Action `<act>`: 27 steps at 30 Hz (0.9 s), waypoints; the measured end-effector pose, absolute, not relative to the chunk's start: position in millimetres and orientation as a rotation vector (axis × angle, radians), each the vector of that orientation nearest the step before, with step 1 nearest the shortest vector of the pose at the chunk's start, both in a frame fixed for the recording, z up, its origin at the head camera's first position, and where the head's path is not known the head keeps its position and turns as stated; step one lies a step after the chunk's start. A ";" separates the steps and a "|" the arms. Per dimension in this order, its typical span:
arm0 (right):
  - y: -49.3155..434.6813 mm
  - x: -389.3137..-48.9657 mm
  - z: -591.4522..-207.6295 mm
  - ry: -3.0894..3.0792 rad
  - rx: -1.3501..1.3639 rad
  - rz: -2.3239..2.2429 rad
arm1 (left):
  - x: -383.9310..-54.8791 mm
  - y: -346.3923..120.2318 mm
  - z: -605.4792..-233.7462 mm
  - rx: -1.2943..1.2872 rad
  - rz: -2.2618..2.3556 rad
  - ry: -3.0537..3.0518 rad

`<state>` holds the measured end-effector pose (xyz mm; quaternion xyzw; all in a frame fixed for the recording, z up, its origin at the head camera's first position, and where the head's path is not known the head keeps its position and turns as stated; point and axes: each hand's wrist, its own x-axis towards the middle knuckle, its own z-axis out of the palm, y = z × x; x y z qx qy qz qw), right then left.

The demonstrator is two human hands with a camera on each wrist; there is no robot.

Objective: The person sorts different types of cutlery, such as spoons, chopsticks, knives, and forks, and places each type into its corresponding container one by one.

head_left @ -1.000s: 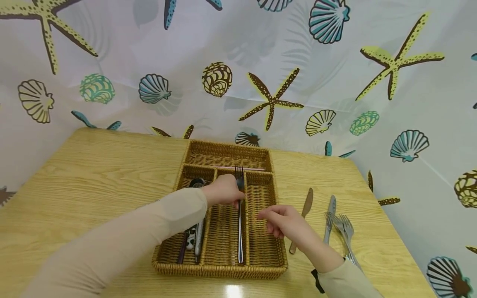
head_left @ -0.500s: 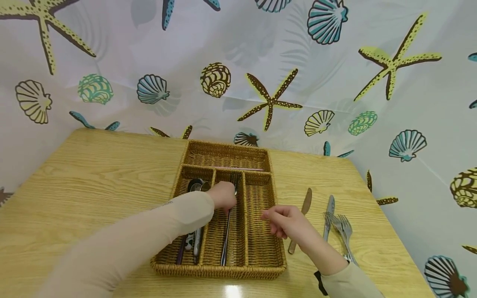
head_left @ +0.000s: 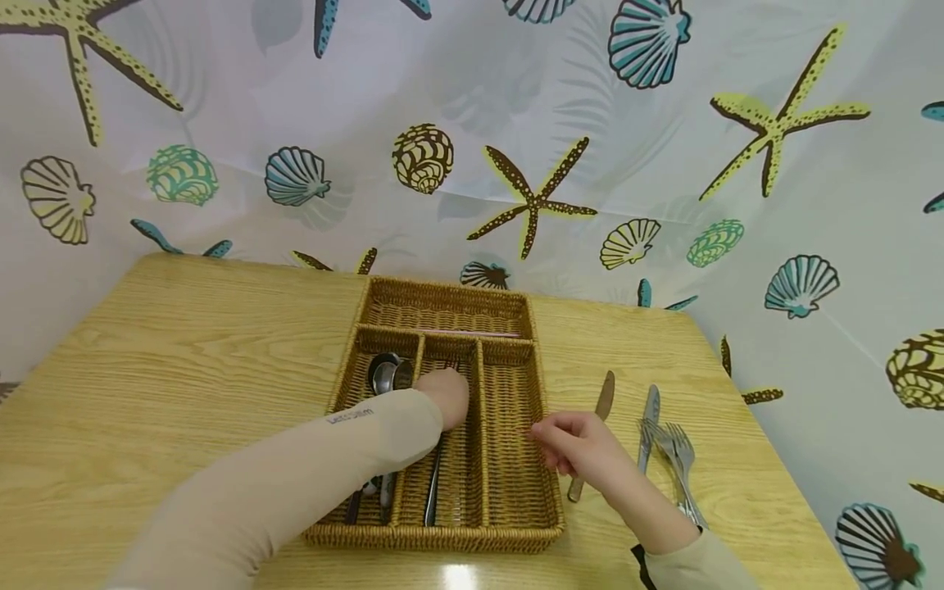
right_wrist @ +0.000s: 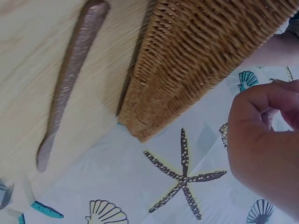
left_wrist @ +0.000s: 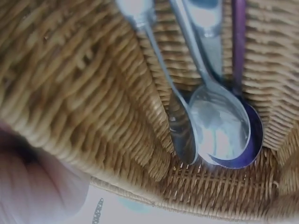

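Note:
My left hand [head_left: 445,397] is down in the middle compartment of a wicker cutlery tray [head_left: 435,537]. It holds a fork [head_left: 433,487] by the middle; the tines point to the far side and the handle slants toward the near wall. The fingertips are hidden under the hand. In the left wrist view the hand [left_wrist: 42,182] shows only at the lower left, outside the spoon compartment. Several spoons [left_wrist: 219,121] lie there, bowls at one end. My right hand [head_left: 583,447] hovers by the tray's right wall, fingers loosely curled, holding nothing.
Right of the tray lie a table knife [head_left: 605,397], another knife [head_left: 651,406] and a few overlapping forks [head_left: 682,451]. A thin pink stick [head_left: 472,333] lies in the tray's back compartment. A shell-patterned cloth [head_left: 369,98] hangs behind the wooden table [head_left: 221,344].
My left hand has lowered the fork into the middle compartment and shifted it left, so that it now slants. The right hand has moved slightly to the right.

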<state>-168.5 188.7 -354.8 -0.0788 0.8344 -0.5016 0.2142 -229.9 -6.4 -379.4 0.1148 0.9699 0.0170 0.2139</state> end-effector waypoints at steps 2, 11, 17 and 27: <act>196.7 -167.7 -355.8 2.340 -0.206 -1.374 | -228.3 -4.5 -381.6 0.334 -0.060 2.713; 269.0 -168.9 -357.2 2.766 0.039 -0.964 | -224.0 1.1 -383.1 0.367 -0.313 2.744; 320.0 -164.1 -369.5 2.829 0.200 -0.435 | -225.9 -12.9 -362.3 0.443 -0.151 2.827; 334.2 -155.4 -403.4 2.691 0.233 -0.086 | -231.9 -32.8 -351.7 0.290 0.096 2.807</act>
